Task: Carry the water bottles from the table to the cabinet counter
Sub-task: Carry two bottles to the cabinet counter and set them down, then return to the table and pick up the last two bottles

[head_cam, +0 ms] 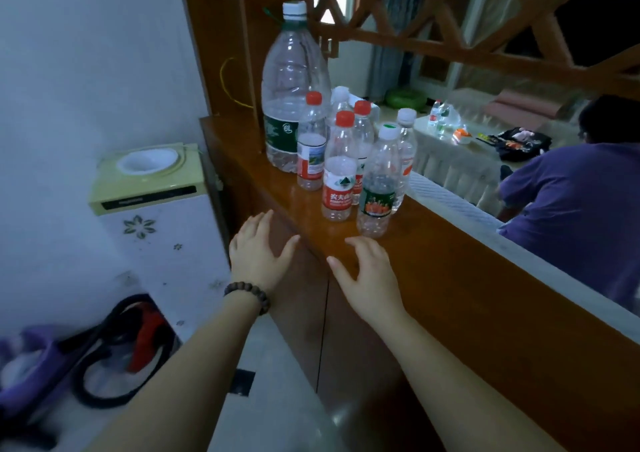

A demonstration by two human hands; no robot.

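Note:
Several small clear water bottles stand clustered on the brown wooden cabinet counter (433, 240). Nearest me is a white-capped bottle with a green label (379, 188); beside it on the left is a red-capped bottle with a red label (338, 178). A tall 6-litre jug (292, 84) rises behind them. My left hand (258, 252) and my right hand (369, 275) hover just short of the cluster, fingers spread, holding nothing. Further bottles (440, 117) remain on the cloth-covered table (450, 161) beyond the counter.
A water dispenser (152, 181) stands to the counter's left against the wall, with a vacuum cleaner (121, 347) on the floor below. A person in a purple shirt (581, 202) sits behind the counter. Wooden lattice (450, 29) spans above.

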